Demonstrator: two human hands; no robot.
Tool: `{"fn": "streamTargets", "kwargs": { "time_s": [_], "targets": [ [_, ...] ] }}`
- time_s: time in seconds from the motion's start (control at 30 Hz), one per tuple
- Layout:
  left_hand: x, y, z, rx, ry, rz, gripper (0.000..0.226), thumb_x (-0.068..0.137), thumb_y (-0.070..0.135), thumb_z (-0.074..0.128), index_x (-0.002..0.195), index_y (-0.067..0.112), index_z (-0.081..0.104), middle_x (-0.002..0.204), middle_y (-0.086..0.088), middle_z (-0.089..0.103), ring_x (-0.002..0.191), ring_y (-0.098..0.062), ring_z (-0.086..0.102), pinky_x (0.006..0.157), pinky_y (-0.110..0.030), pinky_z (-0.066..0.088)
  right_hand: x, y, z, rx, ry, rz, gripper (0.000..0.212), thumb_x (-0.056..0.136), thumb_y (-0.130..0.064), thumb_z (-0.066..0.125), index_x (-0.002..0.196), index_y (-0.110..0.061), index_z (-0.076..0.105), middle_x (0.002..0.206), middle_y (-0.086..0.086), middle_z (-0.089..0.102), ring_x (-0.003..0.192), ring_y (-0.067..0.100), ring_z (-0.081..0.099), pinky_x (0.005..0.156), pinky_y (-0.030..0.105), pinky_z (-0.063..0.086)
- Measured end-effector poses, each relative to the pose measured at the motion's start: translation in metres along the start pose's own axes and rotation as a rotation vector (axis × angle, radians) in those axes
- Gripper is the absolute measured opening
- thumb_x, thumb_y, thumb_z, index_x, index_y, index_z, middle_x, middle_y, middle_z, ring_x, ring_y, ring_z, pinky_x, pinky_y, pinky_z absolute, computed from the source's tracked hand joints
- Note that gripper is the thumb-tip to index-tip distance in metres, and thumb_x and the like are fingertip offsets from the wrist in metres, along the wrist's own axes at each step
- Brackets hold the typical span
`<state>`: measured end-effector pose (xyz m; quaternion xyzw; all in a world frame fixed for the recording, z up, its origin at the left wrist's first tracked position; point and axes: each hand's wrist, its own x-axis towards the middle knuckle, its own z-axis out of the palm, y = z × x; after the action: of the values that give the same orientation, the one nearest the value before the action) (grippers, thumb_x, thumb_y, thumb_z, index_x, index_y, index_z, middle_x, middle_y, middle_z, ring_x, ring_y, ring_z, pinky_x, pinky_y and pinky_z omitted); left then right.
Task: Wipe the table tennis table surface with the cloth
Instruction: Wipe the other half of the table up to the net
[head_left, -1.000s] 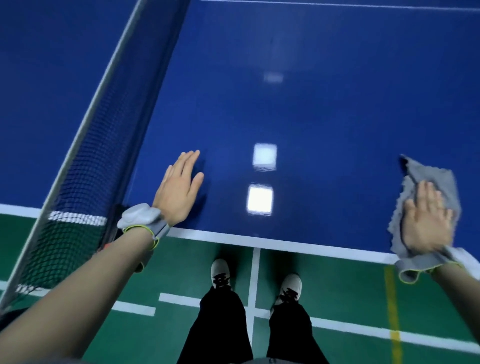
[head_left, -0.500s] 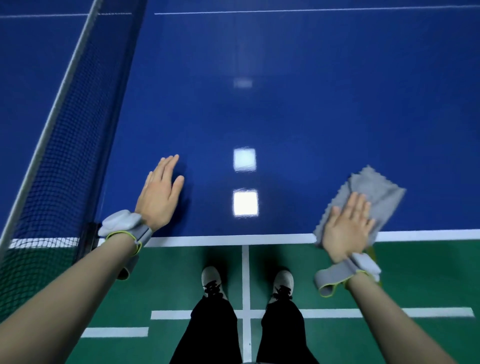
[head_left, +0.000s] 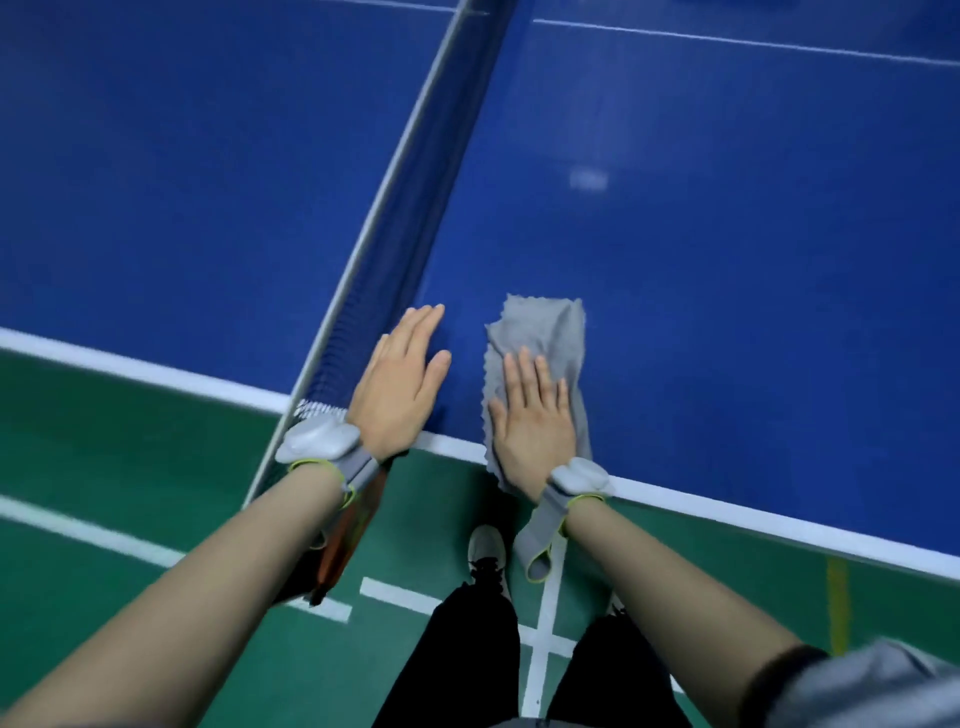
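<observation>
we look down on the blue table (head_left: 727, 260) from its near edge, where a white border line runs along the side. our right hand (head_left: 535, 421) lies flat on the grey cloth (head_left: 545, 332), fingers straight and a little spread, palm pressing the cloth onto the table. nothing is gripped; the hand only bears down on the fabric. the cloth sits right at the near edge, close to the net (head_left: 415, 208): its far part spreads on the blue beyond our fingertips, and its near corner hangs a little over the white line under the heel of the hand.

our left hand (head_left: 400, 384) rests flat on the table just beside the cloth, fingers straight and together, thumb out toward the cloth, holding nothing. it lies between the net and the cloth, close to the net's lower end, and there is a narrow gap of blue between the 2 hands.

both wrists carry a grey band with a pale pod; the right band's loose strap hangs down off the table edge.

below the table we see green floor (head_left: 130, 467) with white lines, dark trousers, and 1 white shoe (head_left: 485, 545).
</observation>
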<state>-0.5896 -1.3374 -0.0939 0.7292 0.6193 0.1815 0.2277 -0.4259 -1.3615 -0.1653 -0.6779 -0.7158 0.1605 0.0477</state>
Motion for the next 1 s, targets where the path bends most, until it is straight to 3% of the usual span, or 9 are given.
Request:
{"fn": "streamTargets", "kwargs": {
  "time_s": [0.13, 0.23, 0.37, 0.5, 0.6, 0.8, 1.0],
  "targets": [
    [-0.017, -0.017, 0.015, -0.022, -0.008, -0.093, 0.053, 0.098, 0.038, 0.028, 0.146, 0.018, 0.022, 0.153, 0.000, 0.025, 0.143, -0.013, 0.013, 0.117, -0.038, 0.010, -0.006, -0.026, 0.010, -0.046, -0.101, -0.284, 0.063, 0.093, -0.045, 0.006, 0.150, -0.018, 0.016, 0.157, -0.001, 0.014, 0.145, 0.018, 0.009, 0.115, 0.037, -0.001],
    [-0.020, -0.014, 0.028, 0.000, -0.039, -0.095, 0.050, 0.099, 0.033, 0.031, 0.147, 0.018, 0.020, 0.154, 0.002, 0.022, 0.143, -0.011, 0.010, 0.115, -0.034, 0.004, -0.009, 0.002, 0.002, -0.077, -0.151, -0.487, 0.058, 0.097, -0.044, 0.016, 0.149, -0.019, 0.023, 0.155, -0.001, 0.022, 0.144, 0.019, 0.018, 0.116, 0.042, 0.014],
    [-0.016, -0.007, 0.032, 0.011, -0.066, -0.073, 0.052, 0.100, 0.035, 0.027, 0.147, 0.019, 0.016, 0.155, 0.003, 0.018, 0.144, -0.009, 0.006, 0.114, -0.030, -0.001, -0.027, 0.073, -0.016, -0.212, -0.270, -0.759, 0.053, 0.101, -0.044, 0.016, 0.150, -0.024, 0.020, 0.156, -0.005, 0.018, 0.143, 0.014, 0.013, 0.116, 0.036, 0.004],
    [-0.017, 0.004, 0.031, -0.018, -0.020, -0.082, 0.052, 0.100, 0.035, 0.027, 0.148, 0.019, 0.015, 0.155, 0.004, 0.018, 0.143, -0.008, 0.005, 0.113, -0.027, -0.003, -0.031, 0.140, -0.046, -0.285, -0.370, -0.882, 0.053, 0.102, -0.044, 0.013, 0.151, -0.027, 0.008, 0.158, -0.006, 0.009, 0.145, 0.013, 0.004, 0.117, 0.034, -0.006],
    [-0.026, 0.012, 0.033, -0.044, 0.008, -0.081, 0.051, 0.100, 0.036, 0.026, 0.147, 0.020, 0.016, 0.155, 0.006, 0.019, 0.143, -0.006, 0.005, 0.113, -0.027, -0.003, -0.019, 0.154, -0.054, -0.312, -0.406, -0.963, 0.054, 0.101, -0.043, 0.012, 0.152, -0.025, 0.009, 0.159, -0.007, 0.004, 0.146, 0.015, 0.005, 0.117, 0.036, -0.005],
    [-0.041, 0.009, 0.040, 0.010, -0.026, -0.135, 0.052, 0.099, 0.038, 0.024, 0.148, 0.022, 0.014, 0.155, 0.007, 0.017, 0.143, -0.005, 0.003, 0.114, -0.027, -0.003, 0.023, 0.136, -0.052, -0.340, -0.405, -1.238, 0.053, 0.100, -0.044, 0.016, 0.151, -0.026, 0.016, 0.158, -0.006, 0.013, 0.145, 0.015, 0.010, 0.118, 0.041, 0.002],
    [-0.029, 0.031, 0.059, 0.104, -0.047, -0.156, 0.054, 0.099, 0.036, 0.026, 0.148, 0.020, 0.011, 0.156, 0.005, 0.016, 0.144, -0.010, 0.004, 0.115, -0.033, -0.001, 0.040, 0.104, -0.047, -0.305, -0.388, -1.269, 0.054, 0.100, -0.048, 0.013, 0.149, -0.027, 0.017, 0.157, -0.004, 0.016, 0.144, 0.015, 0.012, 0.115, 0.042, 0.006]
  ]
}}
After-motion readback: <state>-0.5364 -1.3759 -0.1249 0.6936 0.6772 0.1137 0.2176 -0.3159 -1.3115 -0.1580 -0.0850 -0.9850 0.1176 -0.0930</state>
